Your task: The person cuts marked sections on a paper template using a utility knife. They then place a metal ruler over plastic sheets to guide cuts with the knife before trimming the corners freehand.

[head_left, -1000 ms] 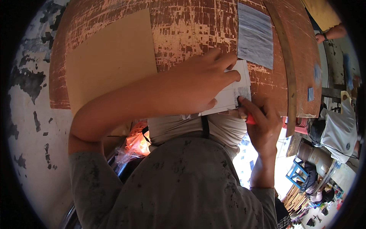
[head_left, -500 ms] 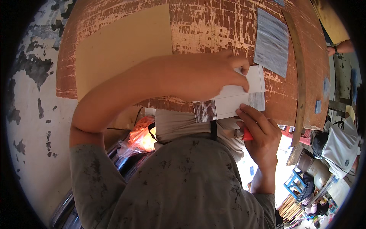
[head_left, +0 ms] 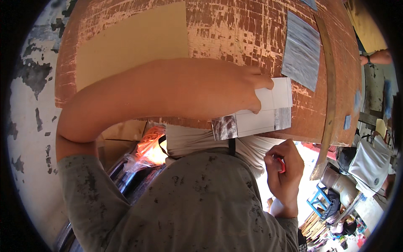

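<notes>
A white card (head_left: pixel 256 122) with thin ruled lines lies at the near edge of the worn brown table. Shiny grey sheet material (head_left: pixel 225 127) shows under its left end, and a similar grey piece (head_left: pixel 282 118) under its right part. My left hand (head_left: pixel 247 90) reaches across from the left and rests on the card, thumb and fingers apart. Just off the table edge, my right hand (head_left: pixel 286 168) is closed around a red-handled tool (head_left: pixel 281 165); most of it is hidden in the fist, so its kind cannot be made out.
On the table (head_left: pixel 235 38) lie a large tan sheet (head_left: pixel 134 42), a grey streaked sheet (head_left: pixel 300 50) and a long flat wooden strip (head_left: pixel 328 84) at the right. A peeling wall (head_left: pixel 33 126) stands at the left. Another person's hand (head_left: pixel 371 58) shows at the far right.
My right hand has come off the card and moved down, away from the table edge, with the red-handled tool. My left hand has shifted slightly left and nearer on the card.
</notes>
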`<state>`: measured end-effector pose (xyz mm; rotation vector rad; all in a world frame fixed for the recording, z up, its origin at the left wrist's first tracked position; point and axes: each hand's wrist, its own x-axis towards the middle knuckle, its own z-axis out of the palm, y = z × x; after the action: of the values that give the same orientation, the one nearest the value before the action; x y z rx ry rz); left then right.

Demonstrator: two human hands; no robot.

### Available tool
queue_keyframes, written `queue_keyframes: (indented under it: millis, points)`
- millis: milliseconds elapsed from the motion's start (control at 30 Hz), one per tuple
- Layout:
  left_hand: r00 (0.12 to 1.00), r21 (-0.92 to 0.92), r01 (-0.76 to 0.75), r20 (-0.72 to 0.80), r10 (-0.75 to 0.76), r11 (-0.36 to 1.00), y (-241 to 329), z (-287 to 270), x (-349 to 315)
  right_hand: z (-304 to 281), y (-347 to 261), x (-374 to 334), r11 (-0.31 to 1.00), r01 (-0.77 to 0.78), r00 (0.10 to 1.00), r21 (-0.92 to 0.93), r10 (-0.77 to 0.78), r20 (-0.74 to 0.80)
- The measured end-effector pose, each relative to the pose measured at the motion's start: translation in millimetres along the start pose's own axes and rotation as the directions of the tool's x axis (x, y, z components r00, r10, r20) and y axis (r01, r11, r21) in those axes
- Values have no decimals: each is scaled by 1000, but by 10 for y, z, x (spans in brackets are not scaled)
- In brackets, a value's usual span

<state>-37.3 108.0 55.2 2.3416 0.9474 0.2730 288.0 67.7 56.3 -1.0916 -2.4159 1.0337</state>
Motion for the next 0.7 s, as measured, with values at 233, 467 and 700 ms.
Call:
queue_keyframes:
  millis: [233, 467, 700]
  points:
    - [998, 5, -60, -20, 60, 998, -32, 22, -27, 141, -108, 108, 775, -508, 812, 376, 285, 509]
    - [995, 21, -89, -30, 90, 996, -44, 49, -37, 242, -140, 126, 511, -697, 693, 504, 297, 657]
    - [1000, -1, -22, 8, 22, 1000, 3, 30, 2, 320, -148, 157, 471, -616, 771, 631, 199, 605]
